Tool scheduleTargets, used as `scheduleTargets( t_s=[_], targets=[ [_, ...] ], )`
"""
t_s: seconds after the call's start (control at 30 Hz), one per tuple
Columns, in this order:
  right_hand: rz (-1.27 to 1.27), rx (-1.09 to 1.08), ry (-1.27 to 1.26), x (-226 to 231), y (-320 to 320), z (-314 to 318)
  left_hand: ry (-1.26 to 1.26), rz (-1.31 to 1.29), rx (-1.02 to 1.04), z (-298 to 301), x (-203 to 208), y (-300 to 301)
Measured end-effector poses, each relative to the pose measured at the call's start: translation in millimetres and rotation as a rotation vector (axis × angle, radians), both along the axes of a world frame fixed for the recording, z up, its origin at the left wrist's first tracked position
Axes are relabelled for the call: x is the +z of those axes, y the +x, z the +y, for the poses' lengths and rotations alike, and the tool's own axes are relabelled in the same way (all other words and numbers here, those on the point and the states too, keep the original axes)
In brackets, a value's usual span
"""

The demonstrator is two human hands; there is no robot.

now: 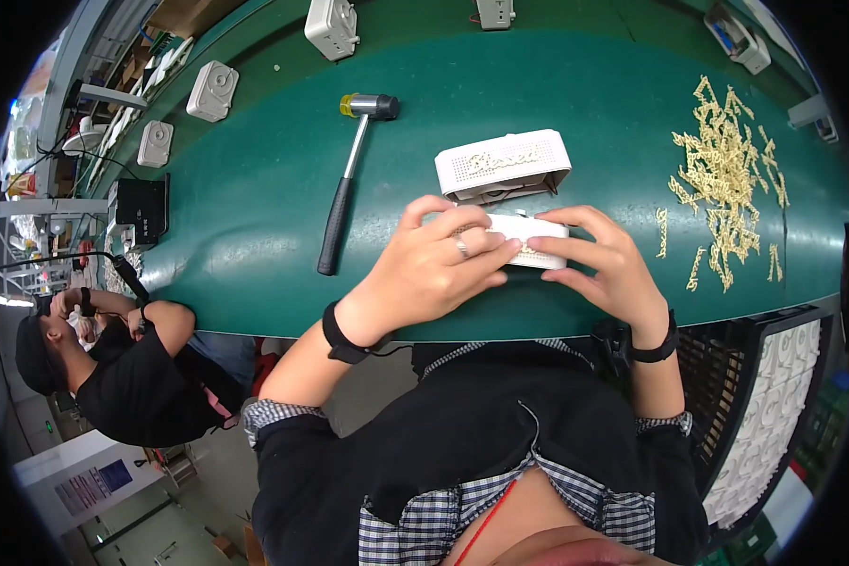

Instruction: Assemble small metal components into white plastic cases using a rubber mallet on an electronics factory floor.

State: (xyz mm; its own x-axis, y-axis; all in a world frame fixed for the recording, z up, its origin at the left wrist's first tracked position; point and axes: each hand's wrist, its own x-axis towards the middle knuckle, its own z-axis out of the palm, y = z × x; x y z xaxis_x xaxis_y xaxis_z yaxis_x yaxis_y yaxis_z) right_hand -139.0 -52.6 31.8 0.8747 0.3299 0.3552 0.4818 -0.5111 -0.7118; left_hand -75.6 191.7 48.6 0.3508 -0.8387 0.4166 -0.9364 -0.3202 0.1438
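Both my hands hold one white plastic casing (536, 232) at the near edge of the green table (255, 189). My left hand (434, 264) lies over its left half, a ring on one finger. My right hand (599, 259) grips its right end, fingers pressing on the top. Just beyond it stands a second white casing (502, 163) with a gold script piece on its face. A hammer (349, 174) with a black handle and a black-and-yellow head lies to the left of my hands.
A heap of gold script pieces (726, 174) lies at the right. Several white casings (212, 91) stand along the far left edge, beside a black box (141, 208). A black crate of white parts (774, 406) sits lower right. Another person in black (113, 363) sits to the left.
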Motion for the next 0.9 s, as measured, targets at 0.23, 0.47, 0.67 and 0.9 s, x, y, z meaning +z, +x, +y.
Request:
scheduleTargets(
  t_s=[0.23,0.47,0.67,0.9],
  targets=[
    [-0.104,0.031,-0.084,0,-2,3,-0.812,1.707,-0.279,37,-13,-11],
    [-0.158,0.022,-0.158,-3,14,1,-0.892,1.644,-0.595,43,-2,-14],
    [-0.169,0.064,-0.147,6,28,3,-1.074,1.792,-0.696,45,3,-22],
    [-0.217,-0.06,0.084,2,53,-14,-1.165,1.84,-0.544,55,9,-17]
  ],
)
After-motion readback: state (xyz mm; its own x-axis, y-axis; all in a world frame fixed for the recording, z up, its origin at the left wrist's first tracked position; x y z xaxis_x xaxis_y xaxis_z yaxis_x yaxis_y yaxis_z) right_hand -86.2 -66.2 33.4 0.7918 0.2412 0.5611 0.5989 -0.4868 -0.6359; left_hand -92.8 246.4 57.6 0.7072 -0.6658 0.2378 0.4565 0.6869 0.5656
